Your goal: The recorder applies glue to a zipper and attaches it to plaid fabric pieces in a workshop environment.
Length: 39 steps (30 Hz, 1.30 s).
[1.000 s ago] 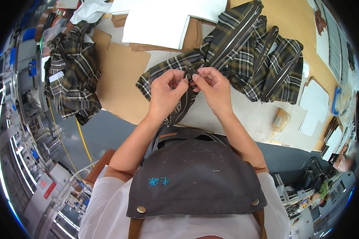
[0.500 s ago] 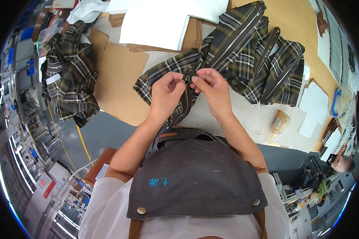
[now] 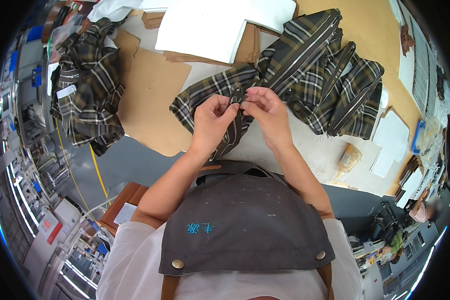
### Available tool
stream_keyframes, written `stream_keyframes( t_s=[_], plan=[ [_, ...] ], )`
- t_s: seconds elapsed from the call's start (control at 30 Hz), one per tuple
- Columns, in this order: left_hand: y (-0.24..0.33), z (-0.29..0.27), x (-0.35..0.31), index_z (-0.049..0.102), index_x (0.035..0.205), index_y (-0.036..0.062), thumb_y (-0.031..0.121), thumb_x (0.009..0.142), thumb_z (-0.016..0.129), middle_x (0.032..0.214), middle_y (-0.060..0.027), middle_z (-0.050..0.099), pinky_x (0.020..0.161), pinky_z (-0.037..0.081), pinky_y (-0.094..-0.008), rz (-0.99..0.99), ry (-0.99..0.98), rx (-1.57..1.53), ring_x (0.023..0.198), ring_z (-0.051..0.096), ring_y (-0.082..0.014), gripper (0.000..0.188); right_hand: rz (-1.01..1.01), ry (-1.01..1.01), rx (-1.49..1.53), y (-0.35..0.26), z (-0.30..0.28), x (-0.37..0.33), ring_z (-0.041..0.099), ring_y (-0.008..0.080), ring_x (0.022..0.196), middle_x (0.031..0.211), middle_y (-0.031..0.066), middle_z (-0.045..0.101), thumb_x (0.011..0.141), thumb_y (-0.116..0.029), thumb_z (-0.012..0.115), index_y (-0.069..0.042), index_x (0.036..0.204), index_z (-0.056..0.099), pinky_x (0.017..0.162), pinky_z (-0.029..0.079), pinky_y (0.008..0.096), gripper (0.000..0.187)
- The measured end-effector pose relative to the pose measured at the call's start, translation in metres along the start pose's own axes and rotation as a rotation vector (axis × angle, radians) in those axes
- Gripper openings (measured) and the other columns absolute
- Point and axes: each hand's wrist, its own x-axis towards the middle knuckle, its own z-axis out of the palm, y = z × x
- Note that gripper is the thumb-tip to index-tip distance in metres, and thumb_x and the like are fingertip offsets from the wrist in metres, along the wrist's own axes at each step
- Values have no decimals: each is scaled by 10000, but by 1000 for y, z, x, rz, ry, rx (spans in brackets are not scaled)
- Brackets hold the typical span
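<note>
My left hand [image 3: 212,120] and my right hand [image 3: 271,117] meet over the table's near side. Both pinch the end of a dark zipper [image 3: 236,95], with thumbs and forefingers close together; a small detail between the fingertips is too fine to make out. The zipper belongs to a strip of plaid fabric [image 3: 197,95] in black, olive and white, which spreads left behind my left hand and hangs toward me below the fingers. Joined or lying against it on the right are several more plaid pieces [image 3: 305,80] with long dark zippers along them.
A crumpled plaid heap [image 3: 90,95] hangs over the table's left edge. Brown card [image 3: 152,100] and white paper sheets [image 3: 200,30] lie behind. A glue bottle [image 3: 349,159] lies at right, near white paper [image 3: 391,137] and a blue tray [image 3: 418,136]. Another person [image 3: 422,210] is far right.
My view has shifted a little, so the table things sit slightly lower and to the right. Both hands keep their pinch on the zipper, with only small finger movements.
</note>
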Motion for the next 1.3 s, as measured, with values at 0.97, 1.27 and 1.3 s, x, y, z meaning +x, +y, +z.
stream_keyframes(
  t_s=[0.97,1.27,1.3],
  plan=[
    [24,-25,3,585,790,28,80,771,620,685,32,557,539,375,-171,-236,-317,-145,599,482,-22,66,-459,215,542,-62,-147,-105,416,320,1154,1192,150,475,705,-226,698,-44,1195,430,1018,278,503,588],
    [20,-17,6,593,782,13,83,757,632,686,29,543,548,347,-179,-183,-314,-144,604,449,-23,84,-465,-43,457,-64,-22,-40,337,339,1214,1248,124,419,670,-279,731,-68,1230,391,994,322,477,689],
    [21,-18,6,593,774,14,85,754,635,682,32,538,542,340,-177,-194,-319,-135,603,442,-20,86,-501,-8,348,-63,-17,-37,358,358,1195,1235,142,421,693,-245,703,-47,1242,354,981,345,463,680]
  ],
)
